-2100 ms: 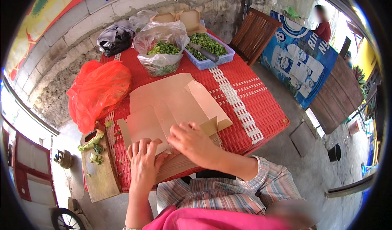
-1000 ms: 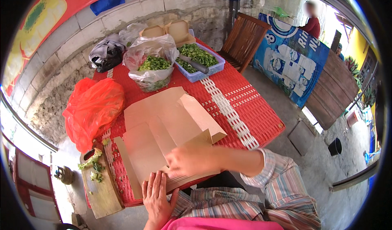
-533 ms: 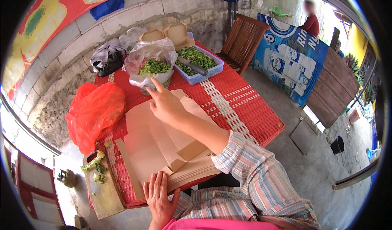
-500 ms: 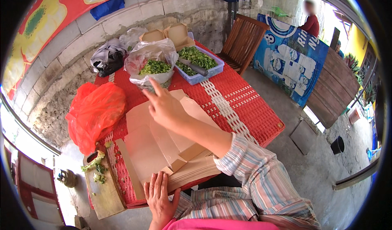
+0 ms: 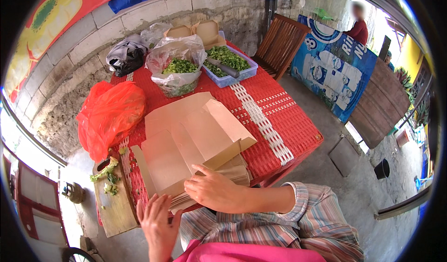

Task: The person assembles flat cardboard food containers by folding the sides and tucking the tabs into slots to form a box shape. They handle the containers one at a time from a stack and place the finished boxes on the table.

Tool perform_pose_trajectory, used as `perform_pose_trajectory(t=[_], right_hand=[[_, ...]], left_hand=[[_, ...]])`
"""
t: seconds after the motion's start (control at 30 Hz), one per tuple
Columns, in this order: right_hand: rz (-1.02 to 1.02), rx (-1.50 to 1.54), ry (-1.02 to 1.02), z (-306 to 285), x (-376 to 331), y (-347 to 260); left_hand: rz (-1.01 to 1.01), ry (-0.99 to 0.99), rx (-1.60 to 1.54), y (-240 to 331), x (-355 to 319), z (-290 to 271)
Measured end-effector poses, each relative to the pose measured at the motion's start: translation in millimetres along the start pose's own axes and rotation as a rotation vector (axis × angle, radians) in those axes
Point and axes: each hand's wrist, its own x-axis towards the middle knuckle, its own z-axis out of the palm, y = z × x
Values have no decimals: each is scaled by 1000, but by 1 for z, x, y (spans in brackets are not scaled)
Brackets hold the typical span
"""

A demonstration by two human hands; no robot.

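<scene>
A brown cardboard food box (image 5: 184,138), unfolded with its lid lying back, rests on a stack of flat cardboard boxes (image 5: 236,170) at the table's near edge. My right hand (image 5: 213,188) is at the box's near flap, fingers curled around the edge; the flap's right part stands up. My left hand (image 5: 157,222) is by the near left corner of the stack, fingers spread, holding nothing. Whether its fingertips touch the cardboard is hard to tell.
On the red woven table (image 5: 279,117) stand a clear bag of chopped greens (image 5: 179,69), a blue tub (image 5: 235,76) of greens with a knife (image 5: 223,68), and a red plastic bag (image 5: 111,117). A cutting board (image 5: 116,206) with vegetable scraps lies left. A wooden chair (image 5: 283,43) stands behind.
My right hand has come back from above the box to its near flap. My left hand has lifted off the near edge and shifted left and nearer to me.
</scene>
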Motion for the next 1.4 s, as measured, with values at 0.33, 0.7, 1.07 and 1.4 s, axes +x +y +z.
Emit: perform_pose_trajectory(t=[0.33, 0.7, 1.07, 1.4], right_hand=[[10, 82, 8, 13, 9, 6], [1, 35, -2, 12, 13, 5], [21, 104, 15, 19, 13, 8], [18, 113, 44, 17, 12, 8]], left_hand=[[15, -7, -350, -45, -10, 1], [-555, 113, -450, -39, 6, 14], [-227, 200, -99, -45, -11, 39], [-87, 168, -30, -52, -19, 36]])
